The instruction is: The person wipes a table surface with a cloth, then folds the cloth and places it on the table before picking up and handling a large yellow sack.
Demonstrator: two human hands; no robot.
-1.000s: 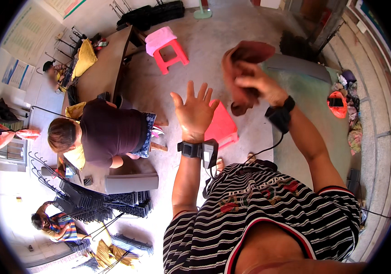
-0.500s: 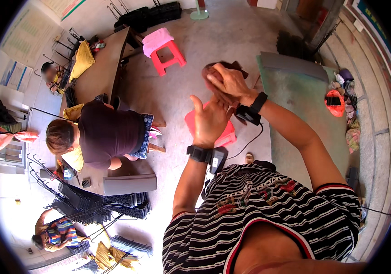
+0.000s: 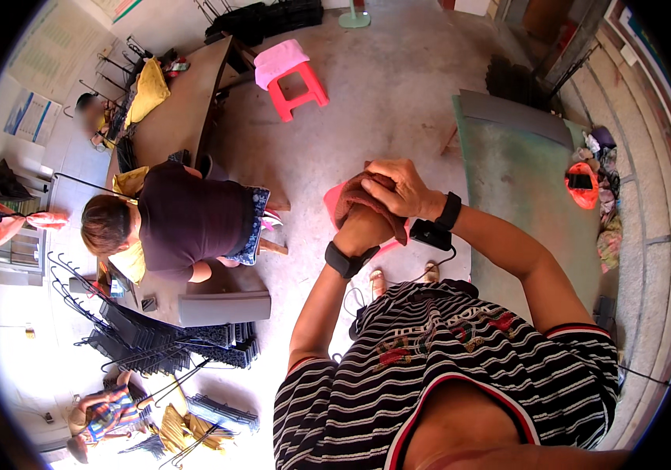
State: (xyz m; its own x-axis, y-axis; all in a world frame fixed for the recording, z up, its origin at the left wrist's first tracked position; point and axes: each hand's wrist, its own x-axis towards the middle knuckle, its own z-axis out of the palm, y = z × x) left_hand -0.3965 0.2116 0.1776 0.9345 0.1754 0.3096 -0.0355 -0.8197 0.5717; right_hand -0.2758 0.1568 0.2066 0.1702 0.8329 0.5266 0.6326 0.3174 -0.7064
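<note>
A brown cloth [image 3: 353,197] is wrapped over the fingers and back of my left hand [image 3: 367,229]. My right hand [image 3: 406,186] grips this cloth from above and presses it against the left one. The left fingers are hidden beneath the cloth, so their pose does not show. Both wrists wear black bands, and a small black device [image 3: 432,233] with a cable hangs at the right wrist. Partly covered by my hands, a red stool [image 3: 333,204] stands below them.
At right is a greenish table [image 3: 519,188] with a grey panel [image 3: 515,117] along its far edge. A red stool [image 3: 298,94] with a pink cloth stands ahead. To the left, a person [image 3: 186,219] sits at a long table [image 3: 182,102], near stacked black metal parts [image 3: 171,333].
Both hands have come nearer to my body. The left hand, bare with its fingers spread before, is now covered by the cloth in my right hand.
</note>
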